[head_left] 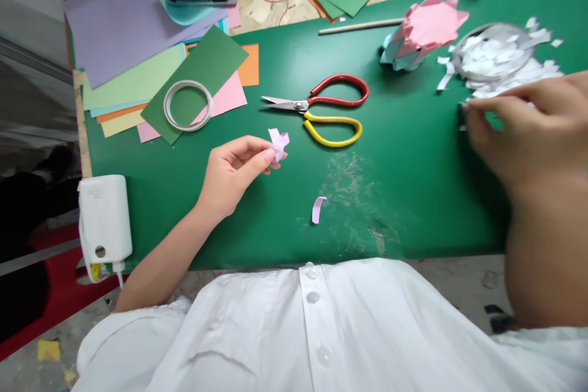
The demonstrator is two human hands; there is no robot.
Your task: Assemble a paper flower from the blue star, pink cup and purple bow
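Between the thumb and fingers of my left hand (239, 165) is a small folded lilac paper piece (278, 142), its strips sticking out. My right hand (528, 122) is closed in a pinch just below the pile of white paper scraps (496, 58). What its fingertips hold is too small to make out. A loose lilac paper strip (318, 209) lies on the green tabletop (275, 220), to the right of and below my left hand. Scissors (301, 105) with one red and one yellow handle rest above and right of that hand, blades slightly apart.
At the left are a tape roll (166, 107) on coloured paper sheets (133, 76), a pen (202, 0) on rolled blue paper, and a white power bank (105, 214) at the edge. A pink-and-blue paper flower (425, 27) with a stick (358, 27) lies farther back, beyond the scissors.
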